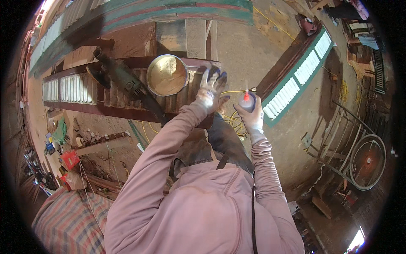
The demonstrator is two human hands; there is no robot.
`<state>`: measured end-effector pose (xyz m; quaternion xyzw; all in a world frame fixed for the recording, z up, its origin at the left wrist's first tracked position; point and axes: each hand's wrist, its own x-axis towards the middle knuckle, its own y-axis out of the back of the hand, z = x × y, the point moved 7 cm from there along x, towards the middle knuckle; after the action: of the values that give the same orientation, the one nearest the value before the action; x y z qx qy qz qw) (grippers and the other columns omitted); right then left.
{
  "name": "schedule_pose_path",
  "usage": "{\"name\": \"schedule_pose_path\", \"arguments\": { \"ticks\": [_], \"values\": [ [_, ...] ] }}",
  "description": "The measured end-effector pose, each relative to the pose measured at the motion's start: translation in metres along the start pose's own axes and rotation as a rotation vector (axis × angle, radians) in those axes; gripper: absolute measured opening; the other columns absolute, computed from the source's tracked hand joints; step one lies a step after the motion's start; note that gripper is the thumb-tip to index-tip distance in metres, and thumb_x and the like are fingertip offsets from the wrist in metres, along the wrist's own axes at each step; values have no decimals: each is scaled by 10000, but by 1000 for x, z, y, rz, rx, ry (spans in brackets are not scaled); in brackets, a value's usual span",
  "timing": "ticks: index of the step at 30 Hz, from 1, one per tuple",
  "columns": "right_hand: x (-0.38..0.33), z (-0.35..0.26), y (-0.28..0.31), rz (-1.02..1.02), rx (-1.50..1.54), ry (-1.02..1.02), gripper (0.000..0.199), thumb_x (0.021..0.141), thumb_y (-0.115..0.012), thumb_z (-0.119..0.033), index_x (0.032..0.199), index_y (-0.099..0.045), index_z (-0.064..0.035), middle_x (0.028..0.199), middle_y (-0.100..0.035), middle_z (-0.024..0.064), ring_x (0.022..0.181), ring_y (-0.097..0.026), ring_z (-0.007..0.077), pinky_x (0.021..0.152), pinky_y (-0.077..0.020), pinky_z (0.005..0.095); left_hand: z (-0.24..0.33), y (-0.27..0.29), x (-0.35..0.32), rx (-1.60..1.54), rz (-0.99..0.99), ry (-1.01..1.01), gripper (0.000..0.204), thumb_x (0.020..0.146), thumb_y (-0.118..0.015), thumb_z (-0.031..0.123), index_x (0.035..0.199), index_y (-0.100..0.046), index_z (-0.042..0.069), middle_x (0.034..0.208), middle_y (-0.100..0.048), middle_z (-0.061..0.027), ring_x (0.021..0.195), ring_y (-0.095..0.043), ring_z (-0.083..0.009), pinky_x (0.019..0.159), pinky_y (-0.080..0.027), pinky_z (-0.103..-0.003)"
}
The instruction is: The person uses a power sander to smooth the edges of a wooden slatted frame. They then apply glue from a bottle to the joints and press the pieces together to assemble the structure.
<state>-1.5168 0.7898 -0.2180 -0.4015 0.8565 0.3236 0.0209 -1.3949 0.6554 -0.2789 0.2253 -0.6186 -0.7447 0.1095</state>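
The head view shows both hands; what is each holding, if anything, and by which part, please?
The right hand grips a red-tipped bottle around its body; the left hand holds nothing visible.

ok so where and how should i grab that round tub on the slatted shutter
Grip the round tub by its rim, probably from the right, nearest the left hand. Its open top leaves the edge exposed, while the dark power tool crowds its left side; keeping it level should suit the tan contents.
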Motion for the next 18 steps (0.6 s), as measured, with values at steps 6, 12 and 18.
{"name": "schedule_pose_path", "arguments": {
  "ticks": [6,12,18],
  "values": [
    [18,-21,-8,77,-571,191,717,731,-842,-416,1319,-615,-76,1168,-700,208,1115,-638,400,987,-468,512,38,-17,-63,-211,28,-14,804,905,-608,533,1511,-452,29,1611,-394,-177,1490,-352,-351,1257,-149,-561],
    [28,-43,-11,6,-753,209,745,723,-832,-447,1347,-622,-99,1176,-703,210,1122,-641,394,999,-471,503,47,-33,-72,-220,205,-28,721,867,-684,449,1430,-544,22,1535,-479,-168,1453,-389,-349,1233,-227,-559],
    [35,-18,-10,-7,-375,-2,755,734,-854,-443,1342,-620,-62,1165,-700,212,1109,-646,396,980,-496,477,5,43,-81,-553,326,88,617,877,-722,375,1361,-593,15,1283,-634,-199,1202,-586,-395,1049,-446,-523]
  ]
}}
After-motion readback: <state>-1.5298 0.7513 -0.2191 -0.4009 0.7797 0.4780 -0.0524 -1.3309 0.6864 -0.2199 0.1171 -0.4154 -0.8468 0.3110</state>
